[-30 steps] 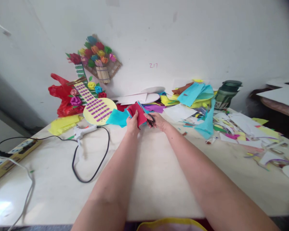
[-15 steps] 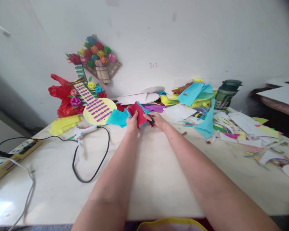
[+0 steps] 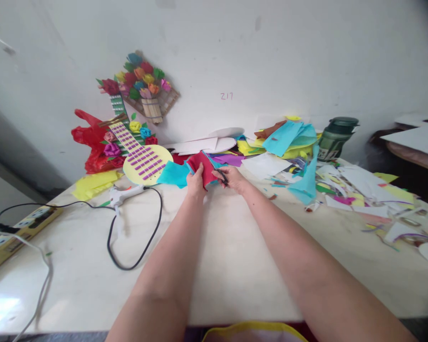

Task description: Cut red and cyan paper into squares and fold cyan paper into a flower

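Note:
My left hand (image 3: 196,181) grips a piece of red paper (image 3: 207,170) with blue paper against its edges, the thumb pressed on top. In my right hand (image 3: 233,179) is a pair of scissors (image 3: 222,176) with black handles, held at the right edge of the red paper; the blades are mostly hidden there. A sheet of turquoise paper (image 3: 173,174) lies just left of my left hand. Beside it leans a yellow paper guitar shape (image 3: 148,164) with purple strips.
A glue gun (image 3: 126,194) with a looped black cord lies at left, near a power strip (image 3: 21,230). Paper scraps (image 3: 353,190) and a green bottle (image 3: 337,137) occupy the right. Paper flowers (image 3: 142,78) rest against the wall above a red plastic bag (image 3: 92,142).
The scissors have turned slightly and sit closer to the red paper's right edge. The red paper has shifted a little. My left hand keeps its grip in nearly the same place.

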{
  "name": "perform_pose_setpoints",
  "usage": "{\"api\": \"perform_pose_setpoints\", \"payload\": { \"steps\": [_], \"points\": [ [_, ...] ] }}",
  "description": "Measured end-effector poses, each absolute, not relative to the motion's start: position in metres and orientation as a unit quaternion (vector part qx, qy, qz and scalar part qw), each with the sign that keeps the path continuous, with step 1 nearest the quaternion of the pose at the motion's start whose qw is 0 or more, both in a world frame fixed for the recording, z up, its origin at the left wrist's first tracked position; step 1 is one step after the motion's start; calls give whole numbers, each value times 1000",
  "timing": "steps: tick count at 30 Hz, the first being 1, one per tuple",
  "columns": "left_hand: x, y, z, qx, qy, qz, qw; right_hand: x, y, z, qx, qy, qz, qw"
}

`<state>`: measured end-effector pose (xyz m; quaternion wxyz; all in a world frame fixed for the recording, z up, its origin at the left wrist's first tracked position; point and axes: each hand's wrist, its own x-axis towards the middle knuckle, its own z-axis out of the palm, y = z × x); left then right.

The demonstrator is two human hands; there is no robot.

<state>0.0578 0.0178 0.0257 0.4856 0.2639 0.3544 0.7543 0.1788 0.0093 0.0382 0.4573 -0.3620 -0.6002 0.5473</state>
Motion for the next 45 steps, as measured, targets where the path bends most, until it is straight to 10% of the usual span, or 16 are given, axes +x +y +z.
{"api": "perform_pose_setpoints", "payload": {
  "steps": [45],
  "points": [
    [63,12,27,307,336,730,510,198,11,46,-337,-655,530,421]
  ]
}}
